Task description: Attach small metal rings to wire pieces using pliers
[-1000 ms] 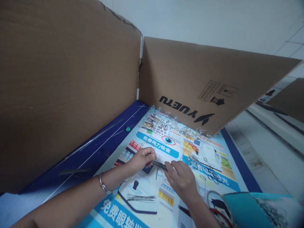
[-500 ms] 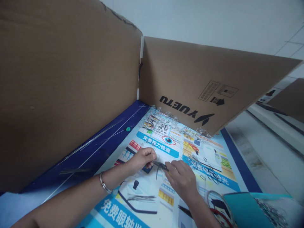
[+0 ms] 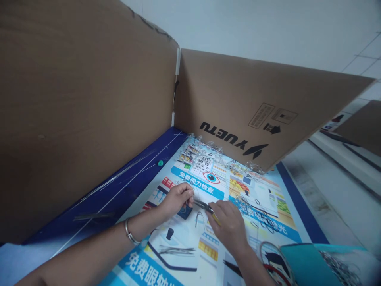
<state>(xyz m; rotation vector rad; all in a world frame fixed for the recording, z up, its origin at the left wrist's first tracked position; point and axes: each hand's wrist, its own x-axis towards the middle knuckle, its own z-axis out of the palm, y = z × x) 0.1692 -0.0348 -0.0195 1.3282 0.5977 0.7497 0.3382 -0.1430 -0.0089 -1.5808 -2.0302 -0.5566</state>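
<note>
My left hand [image 3: 179,200] is closed, with thumb and forefinger pinching a thin piece of wire [image 3: 193,194], mostly hidden by the fingers. My right hand [image 3: 230,224] is wrapped round the yellow handles of a pair of pliers [image 3: 203,205]. The dark tips of the pliers reach to my left fingertips, at the wire; whether they grip it I cannot tell. Just below the pliers lies a bent wire hook [image 3: 200,216] on the printed sheet. A bunch of cut wires [image 3: 177,249] rests nearer to me.
Cardboard panels [image 3: 89,99] stand left and at the back. Along the back panel lie many small shiny wire pieces [image 3: 208,145]. Dark wire loops [image 3: 263,224] are right of my hands. A teal container [image 3: 300,260] with metal pieces stands front right; long wires [image 3: 119,174] lie left.
The pliers have drawn back slightly to the right from my left fingertips, and more of their jaws and yellow handle shows. The bent wire below is more visible. My left hand stays nearly still.
</note>
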